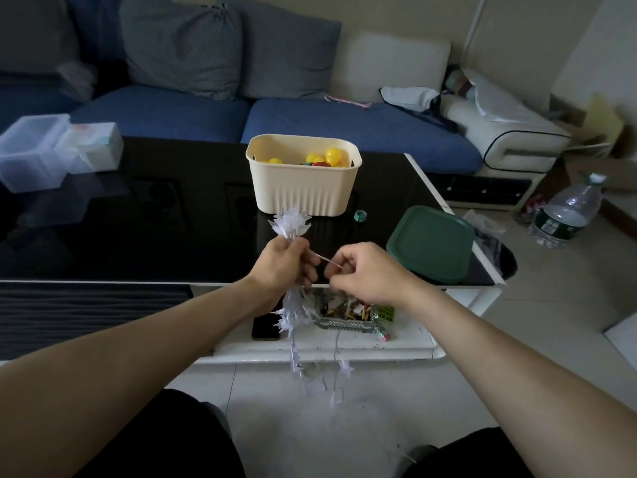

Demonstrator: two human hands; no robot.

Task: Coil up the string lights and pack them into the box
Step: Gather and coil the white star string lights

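Forearms reach forward from the bottom of the view, over dark trousers and a pale tiled floor. The left hand (pixel 284 260) is closed in a fist around a bundle of string lights (pixel 292 224); white star-shaped pieces stick out above the fist and more hang below it, with loose strands trailing down toward the floor. The right hand (pixel 365 272), just beside the left, has its fingers curled and pinches a thin wire (pixel 327 261) that runs taut between the two hands.

Below the hands, the table's (pixel 138 236) white lower shelf carries a dark phone (pixel 266 326) and a tray of small mixed items (pixel 351 313). A green lid (pixel 432 243) lies flat at the near right corner of the black glossy top. A small green ring (pixel 360 215) sits between the lid and a cream ribbed box (pixel 303 181), which stands open near the middle of the far edge with yellow balls (pixel 333 156) inside. Clear plastic containers (pixel 34 150) sit at the far left corner.

A blue sofa (pixel 310 122) with grey cushions runs behind the table. A large water bottle (pixel 568 212) stands on the floor to the right.
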